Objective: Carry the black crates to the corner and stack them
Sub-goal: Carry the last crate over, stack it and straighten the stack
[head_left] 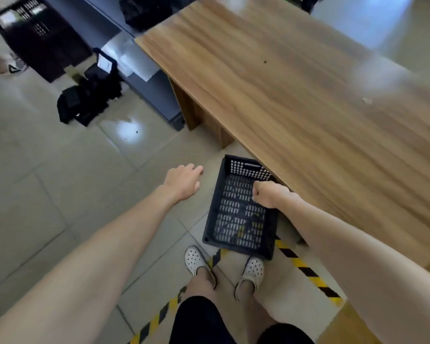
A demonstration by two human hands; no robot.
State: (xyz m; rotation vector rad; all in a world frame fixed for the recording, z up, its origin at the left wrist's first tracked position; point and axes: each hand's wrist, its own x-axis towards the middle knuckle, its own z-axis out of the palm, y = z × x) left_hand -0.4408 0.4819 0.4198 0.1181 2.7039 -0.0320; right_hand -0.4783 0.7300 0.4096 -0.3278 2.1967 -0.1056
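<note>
Both arms reaching down over crate [241,209] on floor.
Left hand [183,181] hovering spread, empty; right hand [268,194] curling into a fist above the crate, gripping nothing visible.

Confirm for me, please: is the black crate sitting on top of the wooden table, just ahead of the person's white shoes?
Not quite. The head view shows the black crate on the tiled floor, beside the wooden table with its far end under the table's edge, not on top of it. It is indeed just ahead of the white shoes.
</note>
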